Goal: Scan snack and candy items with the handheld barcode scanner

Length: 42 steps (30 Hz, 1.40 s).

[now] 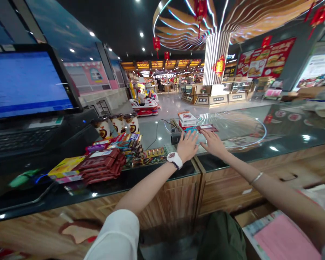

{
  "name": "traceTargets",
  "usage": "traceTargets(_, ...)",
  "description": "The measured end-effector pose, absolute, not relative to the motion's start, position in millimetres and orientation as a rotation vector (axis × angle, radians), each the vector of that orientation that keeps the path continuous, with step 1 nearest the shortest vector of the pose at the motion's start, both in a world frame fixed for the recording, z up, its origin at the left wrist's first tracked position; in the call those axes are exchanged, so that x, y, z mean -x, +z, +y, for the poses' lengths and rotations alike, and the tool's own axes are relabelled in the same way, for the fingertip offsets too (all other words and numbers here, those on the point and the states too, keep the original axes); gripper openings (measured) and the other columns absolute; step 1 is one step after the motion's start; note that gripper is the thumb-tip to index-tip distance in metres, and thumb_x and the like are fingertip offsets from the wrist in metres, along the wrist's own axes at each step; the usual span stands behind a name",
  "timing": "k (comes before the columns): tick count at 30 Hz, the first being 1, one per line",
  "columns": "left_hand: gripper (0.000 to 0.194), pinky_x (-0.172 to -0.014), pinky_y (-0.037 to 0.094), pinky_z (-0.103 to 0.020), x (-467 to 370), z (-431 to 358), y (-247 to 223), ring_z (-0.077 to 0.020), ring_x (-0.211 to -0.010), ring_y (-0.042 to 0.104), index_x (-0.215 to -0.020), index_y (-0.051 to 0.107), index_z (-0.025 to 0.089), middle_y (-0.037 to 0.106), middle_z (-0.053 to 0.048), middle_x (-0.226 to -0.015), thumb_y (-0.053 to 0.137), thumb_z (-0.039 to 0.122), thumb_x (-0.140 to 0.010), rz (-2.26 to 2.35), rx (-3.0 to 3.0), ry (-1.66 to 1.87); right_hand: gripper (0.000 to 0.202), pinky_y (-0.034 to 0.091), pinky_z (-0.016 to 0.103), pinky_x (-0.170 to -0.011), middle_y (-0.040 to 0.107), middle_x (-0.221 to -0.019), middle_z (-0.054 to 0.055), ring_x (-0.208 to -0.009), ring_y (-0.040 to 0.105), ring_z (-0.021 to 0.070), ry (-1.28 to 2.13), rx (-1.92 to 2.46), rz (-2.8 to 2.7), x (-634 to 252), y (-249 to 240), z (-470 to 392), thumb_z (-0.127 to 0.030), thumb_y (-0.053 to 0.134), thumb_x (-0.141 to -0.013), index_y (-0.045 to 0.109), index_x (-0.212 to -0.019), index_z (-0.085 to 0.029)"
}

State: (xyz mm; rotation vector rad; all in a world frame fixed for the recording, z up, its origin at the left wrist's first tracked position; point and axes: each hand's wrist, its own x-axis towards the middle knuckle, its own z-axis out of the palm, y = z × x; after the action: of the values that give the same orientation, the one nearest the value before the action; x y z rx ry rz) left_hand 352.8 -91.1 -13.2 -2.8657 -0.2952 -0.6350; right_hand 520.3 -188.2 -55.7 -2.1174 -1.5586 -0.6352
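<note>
My left hand (187, 146), a white watch on its wrist, reaches over the glass counter with fingers spread and nothing gripped. Its fingertips are at a blue packet (191, 128) in front of a small stack of red and white boxes (187, 118). Just left of that hand stands a small black device (175, 138) with a cable. My right hand (213, 143) is stretched out too, palm down, its fingertips close to a flat dark-red packet (209, 128). Whether either hand touches its packet, I cannot tell.
Left on the counter (141, 167) lie stacked dark-red packets (101, 167), a yellow box (66, 167), colourful bars (124, 142) and several patterned cups (118, 124). A monitor (29, 83) and keyboard (13, 139) stand far left. Below right, an open carton holds something pink (285, 238).
</note>
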Motion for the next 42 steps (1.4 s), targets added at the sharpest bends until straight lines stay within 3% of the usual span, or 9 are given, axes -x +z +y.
traceTargets(5, 0.051, -0.126, 0.014, -0.056, -398.1, -92.4, -19.2, -0.0304, -0.149, 0.031, -0.143, 0.050, 0.010, 0.042, -0.014, -0.157, 0.045, 0.028, -0.095, -0.250, 2.855, -0.588, 0.057, 0.035, 0.048, -0.114, 0.051, -0.148, 0.019, -0.134, 0.049, 0.0312, -0.624, 2.200, -1.460, -565.7, -67.1, -196.6, -0.031, 0.048, -0.090, 0.047, -0.143, -0.010)
traceTargets(12, 0.048, -0.125, 0.018, -0.054, -464.5, -85.6, -28.3, -0.0305, -0.146, 0.036, -0.138, 0.052, 0.010, 0.049, -0.017, -0.150, 0.049, 0.026, -0.092, -0.379, 2.896, -0.642, 0.057, 0.034, 0.047, -0.114, 0.048, -0.150, 0.023, -0.137, 0.046, 0.0336, -0.567, 2.337, -1.313, -610.5, -71.5, -186.1, -0.030, 0.051, -0.090, 0.048, -0.141, -0.004)
traceTargets(28, 0.056, -0.122, 0.018, -0.058, -519.6, -58.5, -54.3, -0.0344, -0.147, 0.035, -0.144, 0.049, 0.011, 0.045, -0.023, -0.153, 0.045, 0.037, -0.095, -0.589, 3.027, -0.631, 0.063, 0.029, 0.054, -0.117, 0.038, -0.159, 0.018, -0.148, 0.034, 0.0315, -0.254, 2.494, -1.190, -631.5, -68.8, -157.8, -0.037, 0.049, -0.096, 0.034, -0.154, -0.018)
traceTargets(35, 0.059, -0.120, 0.019, -0.062, -517.2, -53.2, -54.7, -0.0353, -0.146, 0.036, -0.148, 0.044, 0.014, 0.046, -0.022, -0.152, 0.039, 0.043, -0.097, -0.625, 3.109, -0.483, 0.052, 0.029, 0.052, -0.118, 0.048, -0.153, 0.016, -0.142, 0.043, 0.0282, -0.230, 2.490, -1.194, -628.8, -62.7, -157.7, -0.036, 0.051, -0.096, 0.050, -0.145, -0.018)
traceTargets(42, 0.055, -0.121, 0.016, -0.060, -508.3, -62.1, -49.1, -0.0356, -0.140, 0.044, -0.140, 0.052, 0.013, 0.058, -0.021, -0.141, 0.047, 0.043, -0.095, -0.536, 3.088, -0.551, 0.041, 0.022, 0.051, -0.121, 0.066, -0.132, 0.015, -0.128, 0.057, 0.0264, -0.256, 2.488, -1.160, -620.8, -50.5, -166.6, -0.026, 0.053, -0.092, 0.065, -0.129, -0.017)
